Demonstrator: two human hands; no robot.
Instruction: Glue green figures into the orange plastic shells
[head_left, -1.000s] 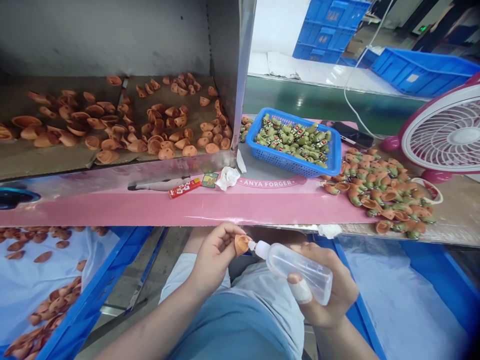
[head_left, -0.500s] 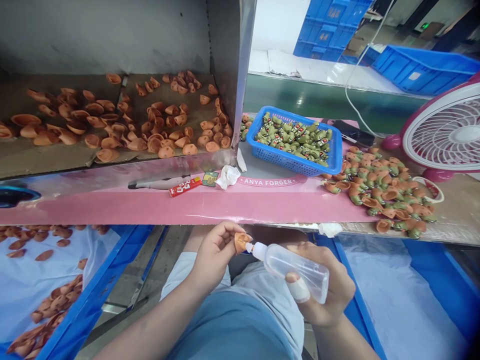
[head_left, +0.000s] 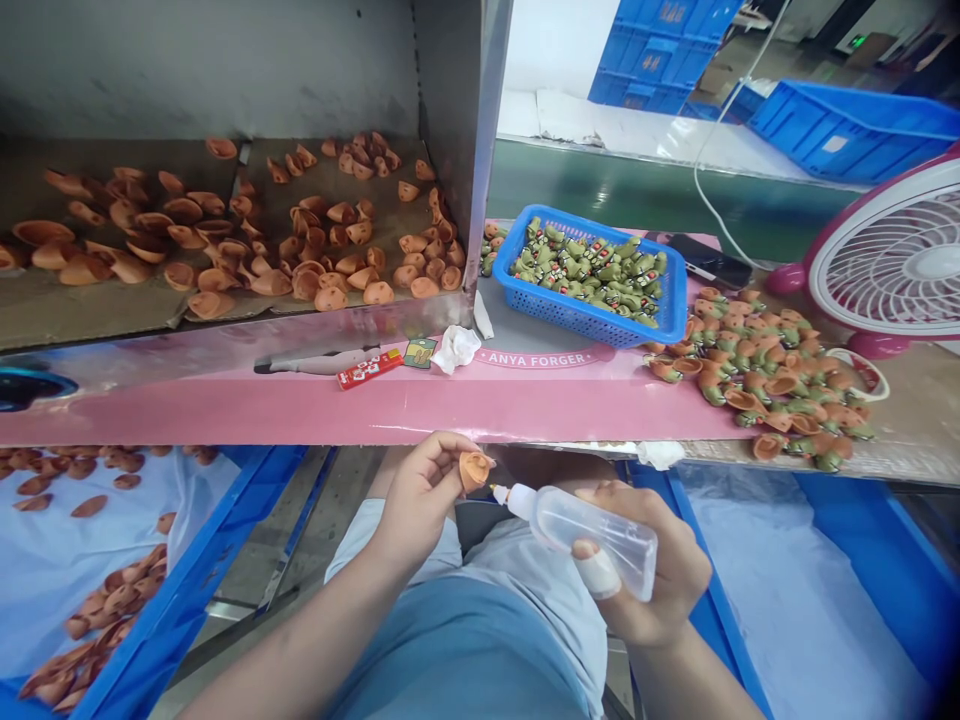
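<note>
My left hand point(head_left: 424, 495) pinches a small orange hollow shell piece point(head_left: 474, 471) between thumb and fingers, just in front of the table edge. My right hand point(head_left: 660, 560) is wrapped round a clear squeeze bottle point(head_left: 592, 535), tilted so its white cap and narrow nozzle point left. The nozzle tip sits a little below and right of the orange piece, apart from it. White tape or a cover wraps my right thumb. What liquid is in the bottle I cannot make out.
Orange shells point(head_left: 300, 270) lie in a metal booth. A blue basket point(head_left: 525, 295) holds small green figures; joined orange-and-green pieces point(head_left: 772, 370) are heaped beside a pink-and-white fan point(head_left: 900, 250). Blue crates point(head_left: 202, 575) flank my lap. A red tube point(head_left: 370, 370) and crumpled tissue point(head_left: 457, 349) lie on the table.
The orange piece has moved slightly up and left, away from the nozzle, and has turned in my left fingers. My right hand and the bottle are almost unmoved.
</note>
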